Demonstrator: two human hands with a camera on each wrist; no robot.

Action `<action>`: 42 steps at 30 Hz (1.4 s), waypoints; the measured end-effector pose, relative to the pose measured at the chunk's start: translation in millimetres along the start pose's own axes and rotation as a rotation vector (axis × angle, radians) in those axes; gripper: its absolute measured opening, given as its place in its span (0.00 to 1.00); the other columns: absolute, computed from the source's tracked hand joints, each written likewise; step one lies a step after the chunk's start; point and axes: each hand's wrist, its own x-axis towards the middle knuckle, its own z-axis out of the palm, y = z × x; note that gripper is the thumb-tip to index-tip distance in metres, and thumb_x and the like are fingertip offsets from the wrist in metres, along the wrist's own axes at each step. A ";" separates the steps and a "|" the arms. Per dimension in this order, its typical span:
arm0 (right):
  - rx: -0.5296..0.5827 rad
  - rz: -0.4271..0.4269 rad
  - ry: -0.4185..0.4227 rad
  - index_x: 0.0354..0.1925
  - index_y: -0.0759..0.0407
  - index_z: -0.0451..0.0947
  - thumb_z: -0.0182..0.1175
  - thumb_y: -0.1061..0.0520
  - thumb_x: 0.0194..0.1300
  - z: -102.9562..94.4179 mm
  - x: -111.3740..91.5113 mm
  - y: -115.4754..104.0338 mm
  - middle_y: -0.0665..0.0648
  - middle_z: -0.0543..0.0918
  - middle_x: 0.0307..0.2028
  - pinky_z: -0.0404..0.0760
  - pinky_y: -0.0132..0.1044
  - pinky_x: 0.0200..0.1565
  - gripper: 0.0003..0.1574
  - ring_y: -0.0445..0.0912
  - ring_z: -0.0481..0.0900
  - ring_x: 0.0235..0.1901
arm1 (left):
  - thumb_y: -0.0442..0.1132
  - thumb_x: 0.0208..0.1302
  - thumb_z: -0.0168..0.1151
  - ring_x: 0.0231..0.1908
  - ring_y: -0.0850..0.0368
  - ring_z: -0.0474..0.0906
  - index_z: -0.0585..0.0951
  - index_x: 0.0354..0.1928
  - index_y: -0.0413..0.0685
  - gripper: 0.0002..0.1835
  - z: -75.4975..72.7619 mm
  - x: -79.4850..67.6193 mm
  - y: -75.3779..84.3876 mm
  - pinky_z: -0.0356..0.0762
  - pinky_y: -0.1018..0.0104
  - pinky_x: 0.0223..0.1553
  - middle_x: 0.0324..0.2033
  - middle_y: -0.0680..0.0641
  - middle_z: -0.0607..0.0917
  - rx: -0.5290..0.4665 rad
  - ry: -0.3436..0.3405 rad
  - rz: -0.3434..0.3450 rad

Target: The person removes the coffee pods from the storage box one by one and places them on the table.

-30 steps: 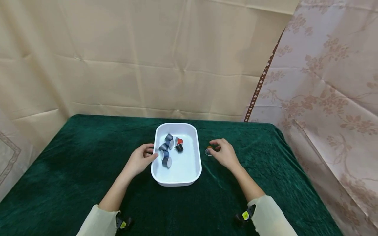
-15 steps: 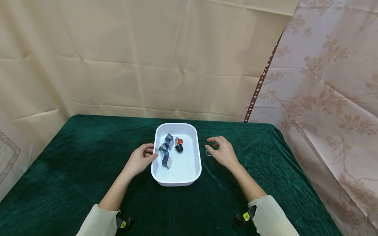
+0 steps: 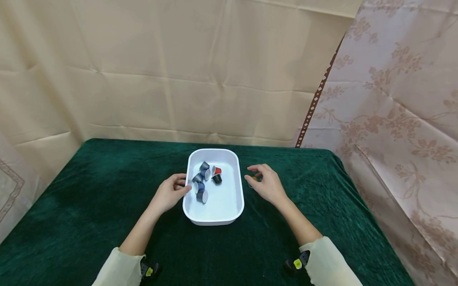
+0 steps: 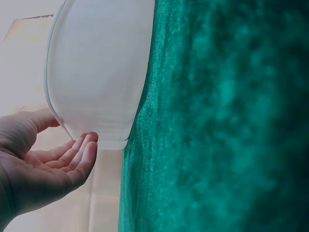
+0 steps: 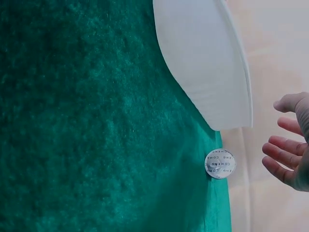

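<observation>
My left hand [image 3: 173, 191] grips the left side of a white tray [image 3: 225, 202], thumb over the rim and fingers against the outer wall. Several coffee capsules lie in the tray's left and middle part: a red one [image 3: 218, 171], a black one [image 3: 217, 179], and blue and grey ones, such as a grey capsule [image 3: 202, 197]. To the right of the tray my right hand [image 3: 269, 184] hovers with thumb and fingers apart, holding nothing. Below it another coffee capsule [image 5: 220, 163] lies on the cloth, its printed foil lid towards the right wrist camera; the head view mostly hides it.
A dark green velvet cloth [image 3: 89, 198] covers the table. Beige fabric [image 3: 150, 71] hangs behind the far edge, and a floral cloth [image 3: 404, 119] hangs at the right.
The right hand has moved slightly left, towards the tray, over the loose capsule, which shows less in the head view. The left hand and tray stay in place.
</observation>
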 end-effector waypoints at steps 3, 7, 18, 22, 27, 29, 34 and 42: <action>-0.006 -0.005 0.002 0.51 0.54 0.77 0.60 0.47 0.61 0.6 -0.3 -3.9 0.60 0.79 0.48 0.79 0.43 0.41 0.21 0.50 0.77 0.42 | 0.43 0.64 0.57 0.45 0.51 0.78 0.67 0.63 0.45 0.27 -0.1 -0.7 0.2 0.80 0.64 0.41 0.51 0.39 0.77 0.001 0.000 -0.002; -0.003 -0.006 0.001 0.51 0.54 0.77 0.60 0.47 0.61 1.0 -0.5 -10.4 0.58 0.79 0.48 0.80 0.43 0.43 0.22 0.49 0.77 0.43 | 0.43 0.64 0.57 0.45 0.51 0.78 0.67 0.63 0.44 0.27 -0.1 -1.0 -0.2 0.80 0.64 0.41 0.51 0.39 0.77 0.004 0.001 -0.003; 0.006 -0.031 -0.007 0.49 0.54 0.78 0.62 0.48 0.60 6.3 -0.7 -20.0 0.57 0.79 0.48 0.81 0.42 0.43 0.20 0.51 0.78 0.45 | 0.44 0.64 0.58 0.44 0.52 0.78 0.67 0.63 0.44 0.27 -1.4 -1.5 1.4 0.80 0.65 0.40 0.51 0.39 0.77 0.002 -0.002 -0.001; 0.006 -0.057 -0.008 0.48 0.55 0.79 0.62 0.48 0.60 8.5 -0.7 -21.9 0.57 0.79 0.47 0.81 0.40 0.42 0.20 0.51 0.78 0.44 | 0.44 0.64 0.58 0.45 0.51 0.78 0.67 0.63 0.44 0.27 -1.1 -0.8 0.6 0.80 0.64 0.40 0.51 0.39 0.77 -0.001 -0.002 0.001; 0.012 -0.074 -0.024 0.48 0.56 0.79 0.62 0.48 0.60 10.1 -1.2 -25.3 0.57 0.79 0.47 0.79 0.40 0.41 0.20 0.49 0.77 0.43 | 0.44 0.64 0.58 0.45 0.51 0.78 0.67 0.63 0.45 0.27 -0.2 -0.3 0.6 0.80 0.64 0.41 0.51 0.40 0.77 -0.006 -0.001 -0.005; 0.012 -0.080 -0.028 0.48 0.55 0.79 0.62 0.48 0.60 10.6 -1.4 -26.7 0.57 0.79 0.47 0.79 0.40 0.42 0.20 0.49 0.77 0.44 | 0.44 0.64 0.58 0.45 0.51 0.78 0.66 0.63 0.45 0.27 0.2 0.1 0.2 0.80 0.64 0.40 0.51 0.40 0.77 -0.007 -0.003 -0.006; 0.013 -0.099 -0.027 0.48 0.54 0.78 0.62 0.48 0.60 12.2 -1.4 -29.3 0.56 0.79 0.47 0.79 0.39 0.42 0.20 0.47 0.76 0.43 | 0.43 0.62 0.59 0.45 0.51 0.78 0.66 0.64 0.44 0.28 -0.2 0.7 0.3 0.80 0.65 0.40 0.52 0.39 0.77 -0.016 -0.009 0.003; 0.023 -0.112 -0.033 0.48 0.54 0.79 0.62 0.48 0.60 17.9 -1.2 -33.5 0.57 0.79 0.46 0.78 0.37 0.40 0.19 0.46 0.76 0.40 | 0.43 0.63 0.58 0.45 0.51 0.78 0.66 0.63 0.45 0.28 -0.8 0.2 0.4 0.80 0.64 0.41 0.52 0.39 0.77 -0.017 -0.007 0.004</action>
